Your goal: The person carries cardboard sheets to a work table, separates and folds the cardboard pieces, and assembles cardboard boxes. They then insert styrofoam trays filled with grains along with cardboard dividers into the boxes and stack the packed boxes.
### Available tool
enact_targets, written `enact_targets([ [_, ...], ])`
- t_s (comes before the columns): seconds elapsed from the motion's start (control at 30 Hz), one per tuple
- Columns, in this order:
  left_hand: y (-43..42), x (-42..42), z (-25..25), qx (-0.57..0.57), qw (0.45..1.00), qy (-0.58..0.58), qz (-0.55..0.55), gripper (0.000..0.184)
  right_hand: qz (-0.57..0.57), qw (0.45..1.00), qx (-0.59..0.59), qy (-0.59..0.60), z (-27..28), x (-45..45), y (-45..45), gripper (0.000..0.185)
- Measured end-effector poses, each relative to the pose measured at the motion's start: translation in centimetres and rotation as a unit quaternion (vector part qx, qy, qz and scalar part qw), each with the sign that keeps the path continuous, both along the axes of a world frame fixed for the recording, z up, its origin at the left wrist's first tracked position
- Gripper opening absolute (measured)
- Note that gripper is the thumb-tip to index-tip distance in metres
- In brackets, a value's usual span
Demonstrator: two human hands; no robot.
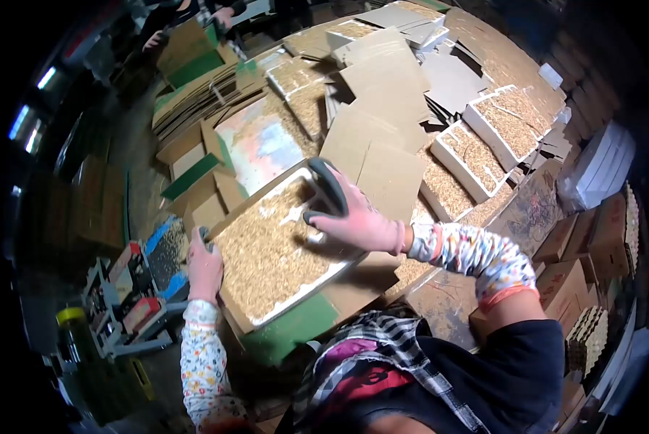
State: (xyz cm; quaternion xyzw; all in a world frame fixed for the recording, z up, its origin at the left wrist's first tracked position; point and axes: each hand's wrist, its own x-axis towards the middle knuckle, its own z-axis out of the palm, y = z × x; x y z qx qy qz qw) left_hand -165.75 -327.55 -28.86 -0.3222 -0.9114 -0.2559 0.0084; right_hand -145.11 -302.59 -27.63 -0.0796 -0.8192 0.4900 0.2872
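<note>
In front of me a white foam tray (317,282) full of wood shavings (266,249) sits tilted in an open cardboard box with a green flap (295,329). My left hand (206,269), in a pink glove with dark fingertips, grips the box's left edge; part of its fingers is hidden. Over the tray's far right part is my right hand (349,217), gloved alike, with thumb and fingers apart and nothing seen between them. White bits show among the shavings near it. Whether its fingertips touch the tray, I cannot tell.
Flat cardboard sheets (382,108) lie piled beyond the tray. More shavings-filled white trays (476,163) stand at right. Folded cartons (201,108) are stacked at far left, near another person's hand (223,16). A tape dispenser-like metal frame (140,311) stands at lower left, brown cartons (599,239) at right.
</note>
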Motion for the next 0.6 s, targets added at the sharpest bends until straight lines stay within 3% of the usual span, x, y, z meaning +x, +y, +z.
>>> enact_targets([
  [0.03,1.0,0.5,1.1,-0.049,0.998,-0.024,0.027,0.039,0.016,0.997,0.063,0.048,3.6,1.6,1.2,0.07],
  [0.1,2.6,1.2,1.8,-0.067,0.996,-0.01,0.054,0.04,-0.142,0.943,0.271,0.13,-0.7,1.7,9.2,0.065],
  [0.13,2.9,1.4,1.7,-0.075,0.996,0.011,0.054,0.044,-0.2,0.961,0.188,-0.022,-3.6,2.4,12.9,0.073],
  [0.2,3.0,1.2,1.0,-0.085,0.993,0.052,0.061,0.051,-0.312,0.844,0.302,-0.316,-12.1,5.0,18.7,0.113],
  [0.23,3.3,1.3,0.9,-0.091,0.993,0.049,0.065,0.052,-0.208,0.803,0.239,-0.504,-14.3,6.1,20.5,0.12],
  [0.27,3.3,1.3,1.0,-0.097,0.992,0.045,0.071,0.053,-0.139,0.729,0.276,-0.61,-15.6,6.2,20.9,0.117],
  [0.33,2.4,0.7,-0.4,-0.093,0.988,0.087,0.088,0.054,-0.096,0.79,0.327,-0.509,-15.6,6.2,24.4,0.1],
  [0.37,2.3,1.1,-0.2,-0.096,0.988,0.072,0.093,0.054,-0.098,0.818,0.346,-0.45,-12.9,6.7,24.7,0.092],
  [0.43,3.1,1.1,0.7,-0.105,0.989,0.042,0.097,0.054,-0.17,0.797,0.537,-0.216,-9.3,6.9,26.0,0.069],
  [0.5,2.3,0.3,-0.3,-0.085,0.992,0.056,0.072,0.055,-0.169,0.851,0.449,-0.214,-3.6,5.3,26.7,0.053],
  [0.57,1.7,0.0,-0.7,-0.07,0.994,0.073,0.049,0.056,-0.157,0.833,0.499,-0.182,-2.4,3.1,26.0,0.043],
  [0.6,1.6,0.3,0.5,-0.076,0.997,0.007,0.028,0.056,-0.136,0.818,0.547,-0.112,0.0,2.4,24.0,0.039],
])
